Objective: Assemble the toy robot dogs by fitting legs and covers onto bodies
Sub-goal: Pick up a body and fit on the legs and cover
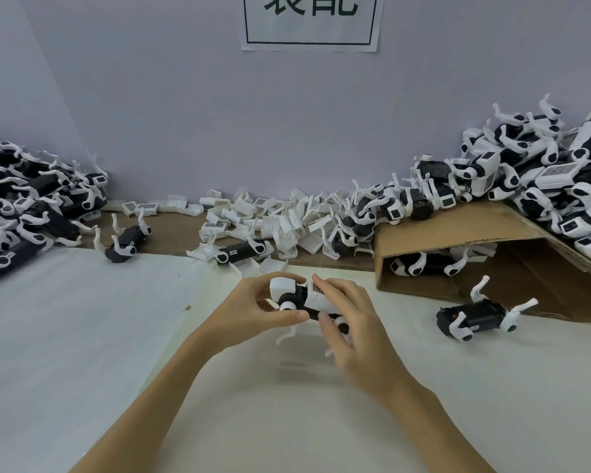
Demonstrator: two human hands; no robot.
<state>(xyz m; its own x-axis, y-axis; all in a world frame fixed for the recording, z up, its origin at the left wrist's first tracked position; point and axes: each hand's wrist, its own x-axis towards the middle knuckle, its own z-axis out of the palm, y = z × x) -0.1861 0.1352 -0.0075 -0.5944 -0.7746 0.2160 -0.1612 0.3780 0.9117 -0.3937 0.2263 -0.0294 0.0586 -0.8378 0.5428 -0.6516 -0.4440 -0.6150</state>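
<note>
Single head view, looking forward and down, close over table (82, 336), edges perhaps distorted

Dog piles (31, 213) flanking, seemingly open middle

Both hands hold one toy dog (301, 298) above the white counter (82, 336): left hand (253, 315) grips its front end, right hand (352, 322) curls over the white cover. Loose covers (273, 213) heaped behind, w/ dog piles both sides, cardboard box (458, 227) at right
</note>
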